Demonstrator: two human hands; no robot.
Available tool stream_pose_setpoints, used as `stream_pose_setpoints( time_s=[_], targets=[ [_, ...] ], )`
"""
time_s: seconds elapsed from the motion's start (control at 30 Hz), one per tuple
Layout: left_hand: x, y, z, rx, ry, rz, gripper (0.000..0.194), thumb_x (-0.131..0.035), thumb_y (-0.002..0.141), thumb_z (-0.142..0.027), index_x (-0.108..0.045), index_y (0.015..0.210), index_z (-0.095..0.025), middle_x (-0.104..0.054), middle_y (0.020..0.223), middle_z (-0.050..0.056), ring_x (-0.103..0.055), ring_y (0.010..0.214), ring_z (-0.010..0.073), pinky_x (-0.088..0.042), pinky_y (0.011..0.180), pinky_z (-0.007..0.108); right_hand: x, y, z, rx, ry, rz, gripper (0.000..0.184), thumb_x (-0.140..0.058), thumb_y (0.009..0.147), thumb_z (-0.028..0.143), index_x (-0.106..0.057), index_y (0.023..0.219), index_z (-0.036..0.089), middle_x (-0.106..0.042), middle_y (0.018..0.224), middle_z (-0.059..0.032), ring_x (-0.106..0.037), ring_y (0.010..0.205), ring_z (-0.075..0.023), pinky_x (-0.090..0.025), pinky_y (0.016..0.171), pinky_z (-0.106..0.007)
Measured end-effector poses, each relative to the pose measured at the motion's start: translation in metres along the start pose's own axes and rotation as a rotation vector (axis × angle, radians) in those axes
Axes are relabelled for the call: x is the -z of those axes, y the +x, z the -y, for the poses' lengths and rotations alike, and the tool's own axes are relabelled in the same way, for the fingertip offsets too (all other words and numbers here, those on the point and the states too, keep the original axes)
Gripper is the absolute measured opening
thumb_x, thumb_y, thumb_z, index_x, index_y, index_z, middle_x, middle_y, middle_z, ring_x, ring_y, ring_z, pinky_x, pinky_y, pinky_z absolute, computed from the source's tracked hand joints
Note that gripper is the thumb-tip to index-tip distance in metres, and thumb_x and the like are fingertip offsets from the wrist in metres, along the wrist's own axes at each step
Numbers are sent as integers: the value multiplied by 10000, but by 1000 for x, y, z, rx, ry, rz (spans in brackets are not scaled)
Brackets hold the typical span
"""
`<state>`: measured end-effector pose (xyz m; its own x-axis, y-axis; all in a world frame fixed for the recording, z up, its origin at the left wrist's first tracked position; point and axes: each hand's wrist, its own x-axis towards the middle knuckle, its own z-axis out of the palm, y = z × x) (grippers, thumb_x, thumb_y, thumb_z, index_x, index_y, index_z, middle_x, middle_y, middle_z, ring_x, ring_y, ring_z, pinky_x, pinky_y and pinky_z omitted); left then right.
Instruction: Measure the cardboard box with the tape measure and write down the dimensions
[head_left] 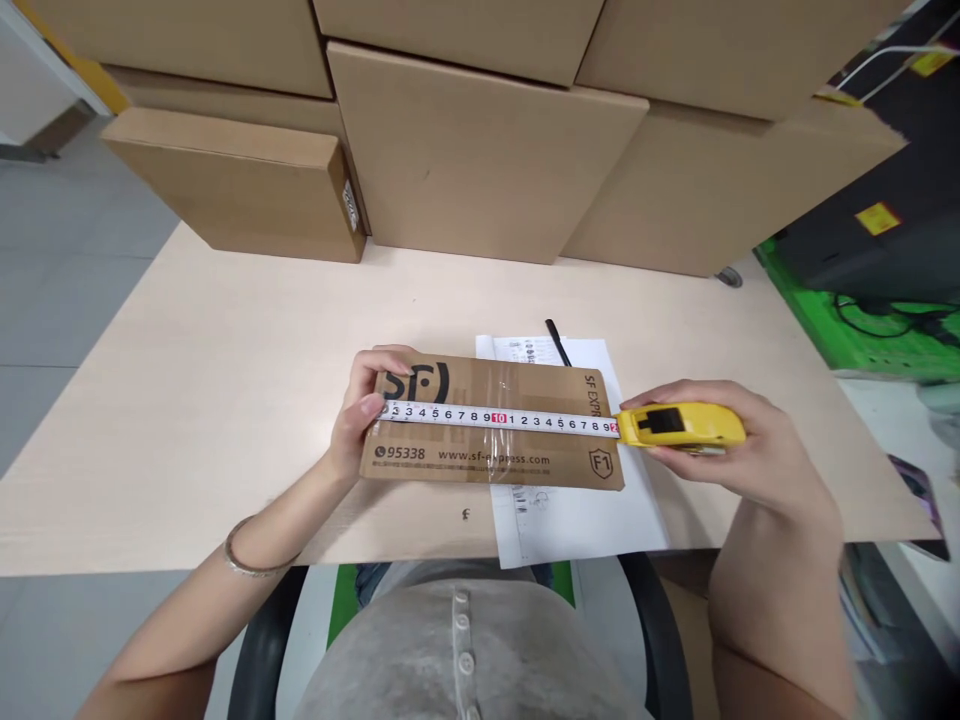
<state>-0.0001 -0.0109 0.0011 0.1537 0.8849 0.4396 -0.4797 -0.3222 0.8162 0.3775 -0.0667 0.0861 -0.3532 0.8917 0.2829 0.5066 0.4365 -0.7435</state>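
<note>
A small brown cardboard box [465, 470] printed "SF" and "95338" lies over part of a white paper sheet [585, 520]. Across its top runs the white blade of a yellow tape measure [697, 424], drawn out along the box's length. My left hand [358, 410] grips the box's left end, its thumb pressing the blade's tip there. Around the yellow case, just off the box's right end, my right hand [757, 450] is closed. The red 10 mark shows mid-box, and a red 20 mark sits by the case mouth.
A black pen [558, 342] rests on the paper behind the box. Large cardboard boxes [480, 160] stand along the table's back, with a flatter carton [247, 195] at left. A phone [919, 490] lies at the right edge, near a green surface [847, 345] with black cables.
</note>
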Motion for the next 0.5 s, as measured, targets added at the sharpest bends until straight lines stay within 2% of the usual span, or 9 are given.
stream_pose_setpoints(
  time_s=[0.17, 0.27, 0.37, 0.43, 0.47, 0.5],
  targets=[
    [1, 0, 0, 14, 3, -13, 250, -674, 876, -441, -745, 1045, -271, -711, 1078, 46, -642, 958, 228, -548, 834, 375, 10, 12, 17, -4, -49, 41, 453, -860, 827, 248, -719, 1228, 404, -818, 1105, 14, -792, 880, -218, -673, 763, -339],
    [1, -1, 0, 14, 12, -33, 267, -664, 873, -461, -746, 1037, -267, -706, 1061, 46, -634, 970, 229, -537, 852, 369, 11, 32, 37, 62, -104, 85, 371, -862, 834, 310, -729, 1174, 374, -820, 1058, 3, -784, 843, -226, -654, 714, -345],
    [-2, -2, -1, 12, 8, -46, 279, -649, 885, -473, -745, 1031, -256, -693, 1049, 49, -623, 984, 225, -531, 869, 356, -14, 66, 60, 139, -198, 188, 347, -829, 871, 410, -709, 1183, 319, -819, 1042, -3, -776, 811, -215, -602, 661, -324],
    [-6, -4, -2, 7, 3, -64, 346, -575, 937, -540, -742, 1024, -250, -684, 1049, 61, -621, 998, 234, -533, 888, 373, -44, 89, 76, 129, -272, 285, 421, -790, 906, 434, -672, 1282, 286, -819, 1042, 0, -763, 756, -197, -564, 636, -307],
    [-9, -5, -4, 6, 5, -76, 411, -515, 968, -590, -738, 1021, -250, -680, 1048, 68, -622, 1001, 243, -535, 901, 391, -60, 99, 84, 167, -299, 326, 463, -778, 912, 445, -652, 1323, 273, -822, 1038, -2, -759, 738, -198, -547, 622, -304],
    [-11, -7, -5, 6, 12, -87, 480, -450, 991, -638, -734, 1021, -252, -675, 1049, 73, -623, 1004, 253, -536, 918, 414, -74, 105, 91, 205, -327, 346, 429, -747, 942, 454, -652, 1318, 268, -822, 1049, -5, -765, 763, -207, -543, 633, -308]
  ],
)
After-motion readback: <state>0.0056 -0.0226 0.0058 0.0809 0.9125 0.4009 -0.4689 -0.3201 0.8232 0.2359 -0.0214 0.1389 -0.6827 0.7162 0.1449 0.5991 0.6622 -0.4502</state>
